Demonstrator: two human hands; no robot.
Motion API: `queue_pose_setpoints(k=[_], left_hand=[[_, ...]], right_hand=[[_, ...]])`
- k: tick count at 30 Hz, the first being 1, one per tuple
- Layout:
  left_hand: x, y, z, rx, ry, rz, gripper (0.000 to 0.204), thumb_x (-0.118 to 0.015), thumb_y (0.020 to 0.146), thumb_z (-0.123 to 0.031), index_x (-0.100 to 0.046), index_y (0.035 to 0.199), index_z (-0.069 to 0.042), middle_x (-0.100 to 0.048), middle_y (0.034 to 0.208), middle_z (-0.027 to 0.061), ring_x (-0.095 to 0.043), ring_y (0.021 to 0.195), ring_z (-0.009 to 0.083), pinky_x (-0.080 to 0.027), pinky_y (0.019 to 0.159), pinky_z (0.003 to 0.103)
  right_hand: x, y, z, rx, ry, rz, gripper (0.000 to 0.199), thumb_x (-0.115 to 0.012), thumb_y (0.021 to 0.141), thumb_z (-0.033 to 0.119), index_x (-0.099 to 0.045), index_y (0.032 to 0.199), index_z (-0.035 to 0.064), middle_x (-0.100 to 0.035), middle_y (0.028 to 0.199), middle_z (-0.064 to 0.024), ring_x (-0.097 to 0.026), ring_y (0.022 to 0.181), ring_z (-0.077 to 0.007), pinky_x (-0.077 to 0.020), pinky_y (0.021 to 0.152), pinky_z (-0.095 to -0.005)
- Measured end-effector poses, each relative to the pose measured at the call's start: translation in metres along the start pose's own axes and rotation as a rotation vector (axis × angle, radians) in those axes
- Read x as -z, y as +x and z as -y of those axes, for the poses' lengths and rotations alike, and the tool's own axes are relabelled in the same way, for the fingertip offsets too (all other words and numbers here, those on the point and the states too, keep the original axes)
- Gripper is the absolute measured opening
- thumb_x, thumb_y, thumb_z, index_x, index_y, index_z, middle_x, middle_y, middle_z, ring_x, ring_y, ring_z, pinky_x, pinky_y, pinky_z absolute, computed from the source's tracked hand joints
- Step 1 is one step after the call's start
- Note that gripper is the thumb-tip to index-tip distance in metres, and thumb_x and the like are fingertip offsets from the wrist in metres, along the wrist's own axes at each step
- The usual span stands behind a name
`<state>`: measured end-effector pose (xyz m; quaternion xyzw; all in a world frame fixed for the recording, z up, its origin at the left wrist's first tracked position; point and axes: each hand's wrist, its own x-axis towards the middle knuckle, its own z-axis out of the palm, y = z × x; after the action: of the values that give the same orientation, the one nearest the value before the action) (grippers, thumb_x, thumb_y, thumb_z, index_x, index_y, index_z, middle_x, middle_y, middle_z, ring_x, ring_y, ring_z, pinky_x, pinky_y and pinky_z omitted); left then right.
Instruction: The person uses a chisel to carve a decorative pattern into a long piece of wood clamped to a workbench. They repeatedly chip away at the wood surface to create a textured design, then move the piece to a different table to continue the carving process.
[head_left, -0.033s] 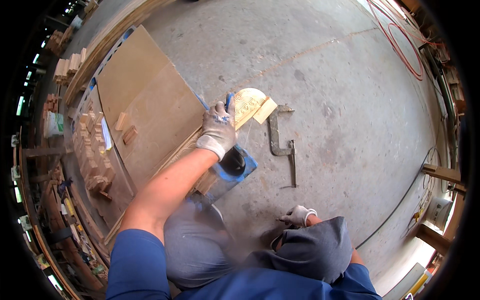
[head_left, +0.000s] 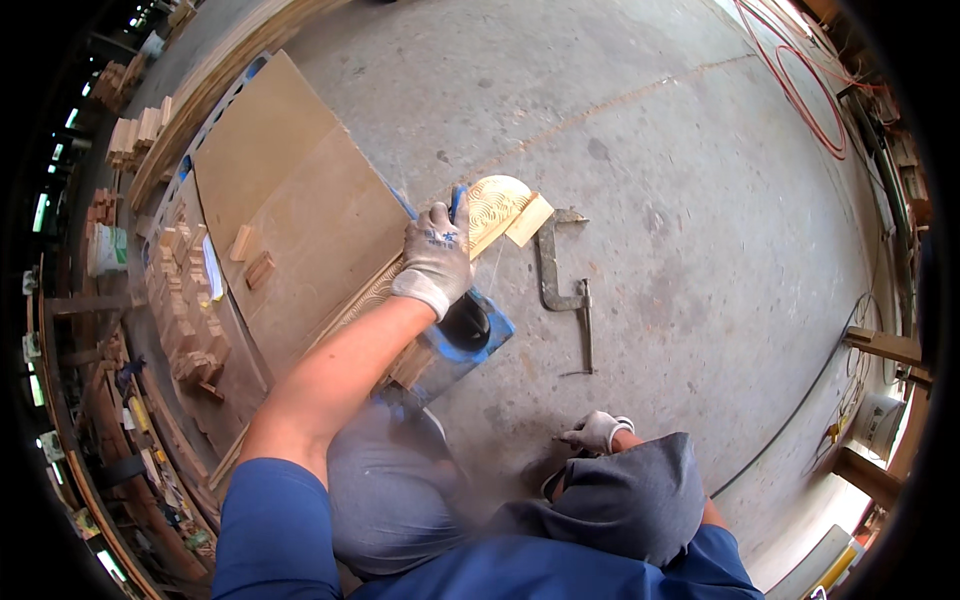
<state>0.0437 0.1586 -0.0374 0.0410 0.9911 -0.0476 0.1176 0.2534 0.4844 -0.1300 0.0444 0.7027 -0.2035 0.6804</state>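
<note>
My left hand [head_left: 437,255], in a grey-white work glove, grips a long pale wooden board [head_left: 497,207] carved with wavy curves and rounded at its far end. The board lies slantwise along the edge of a brown flat sheet [head_left: 300,190]. A small wood block [head_left: 529,220] sits against the board's rounded end. Under my left wrist shows a blue plastic piece [head_left: 487,335] with a dark rounded opening. My right hand [head_left: 597,432], also gloved, is low by my right knee with its fingers curled; what they hold, if anything, cannot be made out.
A metal C-clamp [head_left: 549,265] lies on the concrete floor right of the board. Two small wood pieces [head_left: 260,270] rest on the sheet, with many stacked blocks [head_left: 185,300] to its left. A red hose [head_left: 800,90] coils at upper right; a dark cable [head_left: 790,425] crosses the right side.
</note>
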Motion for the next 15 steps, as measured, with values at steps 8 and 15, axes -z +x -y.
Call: queue_pose_setpoints(k=[8,15], left_hand=[[-0.001,-0.002,0.002,-0.009,-0.03,-0.042,0.107,-0.079,0.08,-0.035,-0.019,0.161,0.002,-0.045,0.133,0.0206,-0.047,0.126,0.0366,-0.038,0.109,0.049],[-0.002,0.0,0.002,-0.014,-0.024,-0.023,0.11,-0.079,0.081,-0.039,-0.017,0.162,0.001,-0.045,0.134,0.0209,-0.047,0.127,0.0368,-0.038,0.109,0.049]], right_hand=[[-0.005,0.022,-0.004,-0.071,0.157,-0.122,0.042,-0.072,0.09,0.043,-0.08,0.097,0.0027,-0.075,0.081,-0.0104,-0.07,0.069,-0.0239,-0.0569,0.065,-0.0388],[-0.007,0.03,-0.014,-0.028,0.225,-0.179,0.043,-0.073,0.09,0.041,-0.078,0.101,-0.0003,-0.076,0.086,-0.0118,-0.072,0.073,-0.0252,-0.0574,0.068,-0.0394]])
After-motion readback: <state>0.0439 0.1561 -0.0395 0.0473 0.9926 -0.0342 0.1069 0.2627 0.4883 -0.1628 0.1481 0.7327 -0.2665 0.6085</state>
